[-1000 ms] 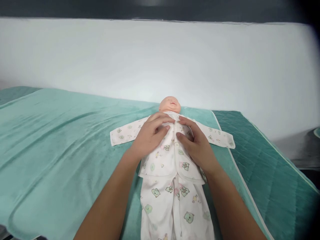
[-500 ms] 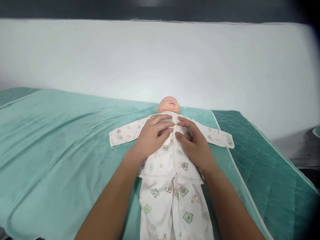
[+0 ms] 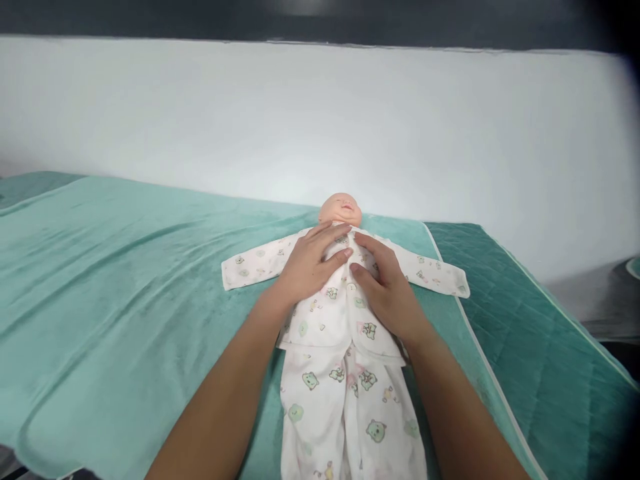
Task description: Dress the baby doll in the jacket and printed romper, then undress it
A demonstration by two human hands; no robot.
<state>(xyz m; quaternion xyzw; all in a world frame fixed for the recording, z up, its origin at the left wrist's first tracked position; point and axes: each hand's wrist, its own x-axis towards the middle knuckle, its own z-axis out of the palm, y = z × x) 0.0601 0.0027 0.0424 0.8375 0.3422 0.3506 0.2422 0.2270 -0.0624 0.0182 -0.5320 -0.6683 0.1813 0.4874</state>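
A baby doll (image 3: 341, 208) lies on its back, head away from me and sleeves spread to both sides. It wears a white long-sleeved shirt (image 3: 325, 330) with small animal prints and matching trousers (image 3: 315, 427). My left hand (image 3: 311, 265) rests on the shirt's left chest, fingers stretched toward the collar and thumb apart. On the other side of the front seam, my right hand (image 3: 393, 287) touches the chest, fingers bent, with a gap between thumb and forefinger. The upper buttons are partly hidden by my fingers.
Beneath the doll a light green blanket (image 3: 125, 300) covers the bed, with soft creases at the left. A darker quilted green cover (image 3: 525, 333) shows at the right. A white wall (image 3: 200, 113) rises behind the bed.
My left fingers have shifted up toward the collar and straightened. The right hand stays near the front seam, its fingers slightly more bent.
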